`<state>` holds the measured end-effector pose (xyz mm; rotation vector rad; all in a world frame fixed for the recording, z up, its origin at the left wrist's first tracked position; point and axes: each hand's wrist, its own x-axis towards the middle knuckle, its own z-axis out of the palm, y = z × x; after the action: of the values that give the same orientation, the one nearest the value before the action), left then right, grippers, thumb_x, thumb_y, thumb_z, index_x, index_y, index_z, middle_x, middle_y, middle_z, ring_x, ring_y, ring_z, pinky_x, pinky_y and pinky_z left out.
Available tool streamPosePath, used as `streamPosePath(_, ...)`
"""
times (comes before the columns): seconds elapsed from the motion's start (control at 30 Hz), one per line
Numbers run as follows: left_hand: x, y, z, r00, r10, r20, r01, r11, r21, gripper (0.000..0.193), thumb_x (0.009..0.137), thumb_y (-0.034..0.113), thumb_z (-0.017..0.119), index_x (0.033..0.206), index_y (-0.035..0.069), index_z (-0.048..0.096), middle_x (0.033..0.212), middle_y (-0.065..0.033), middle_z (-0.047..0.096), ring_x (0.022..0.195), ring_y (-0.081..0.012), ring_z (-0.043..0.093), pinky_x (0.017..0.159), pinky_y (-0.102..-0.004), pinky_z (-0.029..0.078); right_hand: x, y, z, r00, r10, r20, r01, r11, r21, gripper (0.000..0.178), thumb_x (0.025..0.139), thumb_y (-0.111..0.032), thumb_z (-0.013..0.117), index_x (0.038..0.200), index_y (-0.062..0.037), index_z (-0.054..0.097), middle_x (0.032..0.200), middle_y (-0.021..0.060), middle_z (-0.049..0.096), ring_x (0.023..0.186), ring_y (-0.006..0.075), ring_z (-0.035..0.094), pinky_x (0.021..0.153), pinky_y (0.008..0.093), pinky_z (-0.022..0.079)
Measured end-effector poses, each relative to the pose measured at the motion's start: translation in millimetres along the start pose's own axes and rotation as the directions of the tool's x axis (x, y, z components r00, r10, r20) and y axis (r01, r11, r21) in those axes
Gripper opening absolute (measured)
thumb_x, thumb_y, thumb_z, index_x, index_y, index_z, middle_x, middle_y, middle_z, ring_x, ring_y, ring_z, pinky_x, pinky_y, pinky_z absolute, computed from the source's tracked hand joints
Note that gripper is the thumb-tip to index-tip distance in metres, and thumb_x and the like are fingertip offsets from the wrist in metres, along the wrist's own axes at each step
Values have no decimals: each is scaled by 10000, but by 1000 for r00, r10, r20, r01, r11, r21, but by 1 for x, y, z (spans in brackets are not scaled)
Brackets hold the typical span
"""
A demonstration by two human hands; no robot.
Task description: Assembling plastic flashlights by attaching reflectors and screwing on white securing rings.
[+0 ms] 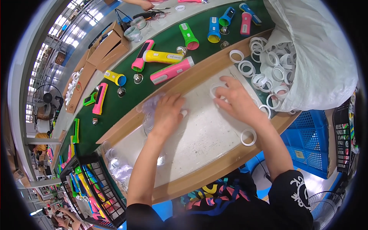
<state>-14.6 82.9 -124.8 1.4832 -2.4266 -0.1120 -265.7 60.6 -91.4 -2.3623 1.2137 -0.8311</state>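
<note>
My left hand is over the left part of a shallow cardboard tray, its fingers curled downward beside a stack of clear round discs. A small white bit shows at its thumb; what lies under the fingers is hidden. My right hand has its fingertips and thumb around a white plastic ring, slightly blurred, above the tray's pale floor. Another white ring lies by my right forearm. More clear discs are heaped at the tray's left end.
A white sack spills several white rings at the right. Beyond the tray, a green belt carries colourful flashlight bodies with small bulb reflectors. A black crate stands left, a blue crate right, an open carton far left.
</note>
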Motion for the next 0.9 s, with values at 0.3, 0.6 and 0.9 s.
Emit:
streamPosePath(0.3,35,30,-61,850,-513,116,308,307,-900,143,850,105,632,971,50,685,1004,-71,620,910,-122,571,771,-245,446,10,-18,16,994,35,-108,1,947,320,511,724,-65,679,1185,-38,460,1187,205,499,1085,358,525,892,383,443)
streamPosePath(0.6,168,28,-40,937,-296,-188,33,609,-793,164,829,50,637,986,10,614,910,-52,644,819,-97,592,701,-236,472,14,-7,-4,960,258,-112,-73,614,786,705,668,36,707,1298,-45,402,1197,132,468,1027,230,555,796,301,504)
streamPosePath(0.9,383,13,74,991,-22,-131,6,993,-117,446,788,247,650,1223,263,550,1258,-232,425,1140,-392,451,886,-445,451,14,-7,-15,927,327,-181,-31,551,834,652,696,29,689,1286,-49,422,1213,113,434,796,142,514,722,267,457)
